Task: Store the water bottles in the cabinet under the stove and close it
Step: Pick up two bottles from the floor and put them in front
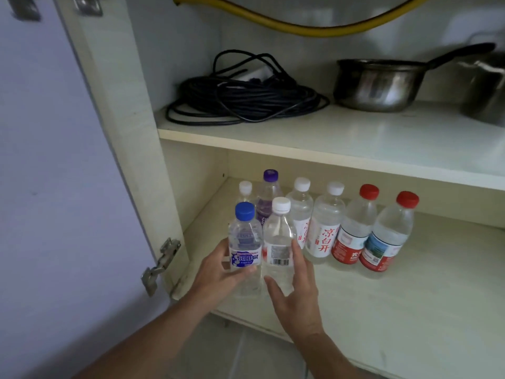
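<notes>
Several water bottles stand upright on the cabinet's lower shelf [410, 296]. At the front left, a blue-capped bottle [245, 242] is gripped by my left hand [218, 272]. Right beside it stands a white-capped bottle with a barcode label [278, 242]; my right hand [295, 294] rests against its right side and base with fingers spread. Behind these are a purple-capped bottle [269, 192] and a small white-capped one [245, 188]. To the right stand two white-capped bottles with red writing [325, 228] and two red-capped bottles [388, 233].
The cabinet door [54, 187] hangs open at the left, with a metal hinge [161, 263] near my left hand. On the upper shelf [328, 138] lie a coil of black cable [246, 97] and a steel saucepan [379, 83]. A yellow hose [300, 26] runs overhead.
</notes>
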